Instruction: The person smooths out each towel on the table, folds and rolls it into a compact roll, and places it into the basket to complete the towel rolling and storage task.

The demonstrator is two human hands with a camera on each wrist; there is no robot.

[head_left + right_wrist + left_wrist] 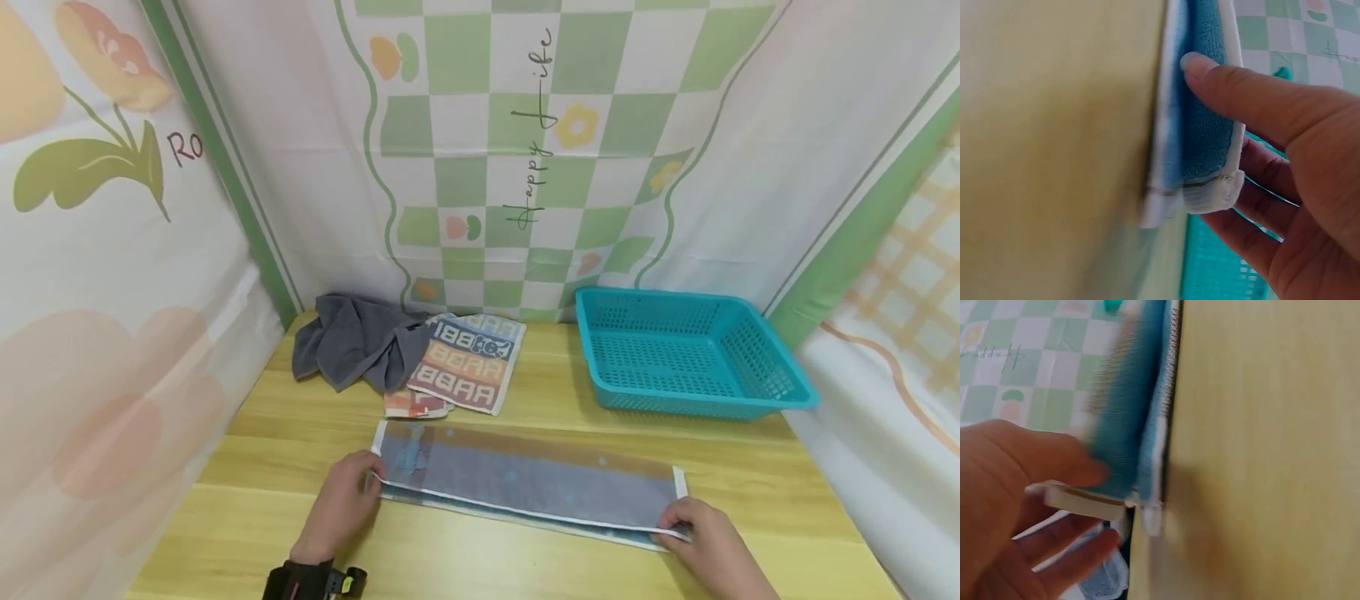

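Note:
A long blue towel [525,479] with white edging lies folded lengthwise on the wooden table [480,567]. My left hand [347,500] pinches its left near corner, thumb on top and fingers below, as the left wrist view shows on the towel [1125,425]. My right hand [701,529] pinches the right near corner; in the right wrist view the thumb lies on the blue towel [1204,125] and the fingers sit under the upper layer. Both corners are lifted slightly off the lower layer.
A crumpled grey cloth [356,340] and a patterned towel [471,360] with another piece under it lie at the back left. A teal plastic basket [686,350] stands at the back right. Printed cloth walls close in the table on three sides.

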